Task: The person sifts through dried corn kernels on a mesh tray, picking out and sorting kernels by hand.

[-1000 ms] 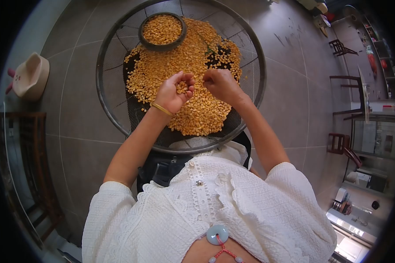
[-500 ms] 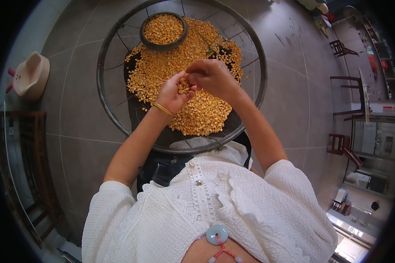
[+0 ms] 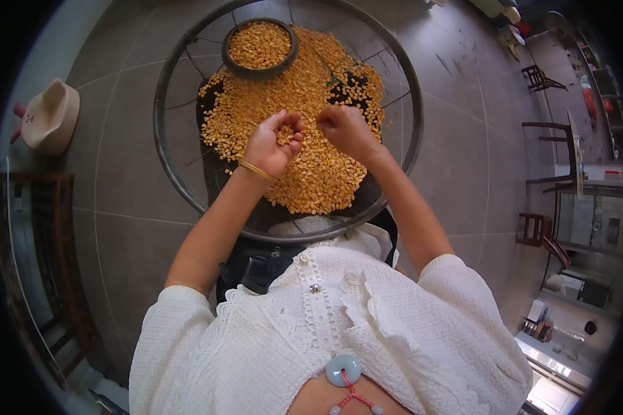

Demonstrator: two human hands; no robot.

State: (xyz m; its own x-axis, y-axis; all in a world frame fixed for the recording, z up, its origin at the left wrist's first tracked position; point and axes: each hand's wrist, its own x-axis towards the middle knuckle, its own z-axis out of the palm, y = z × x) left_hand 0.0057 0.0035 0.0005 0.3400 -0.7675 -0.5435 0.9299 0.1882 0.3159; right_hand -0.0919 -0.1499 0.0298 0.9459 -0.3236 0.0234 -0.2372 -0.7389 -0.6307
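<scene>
Yellow corn kernels (image 3: 318, 181) lie spread over a round mesh tray (image 3: 160, 131) with a dark rim. My left hand (image 3: 273, 144) is palm up above them, its fingers curled round a few kernels in the palm. To its right, my right hand (image 3: 346, 130) is over the kernels, apart from the left one, with fingers pinched together; whether they hold a kernel is too small to tell. A dark round bowl (image 3: 246, 72) full of kernels stands in the tray beyond my left hand.
A pale seat-like object (image 3: 54, 119) stands on the tiled floor (image 3: 135, 173) at the left, above dark wooden furniture (image 3: 59, 242). Brown wooden chairs (image 3: 535, 229) and shelves are at the right. The tray's near edge is at my lap.
My right hand moved left to the left hand's fingertips, then back right, and is now apart from it over the corn. The left hand has stayed nearly in place, still holding kernels.
</scene>
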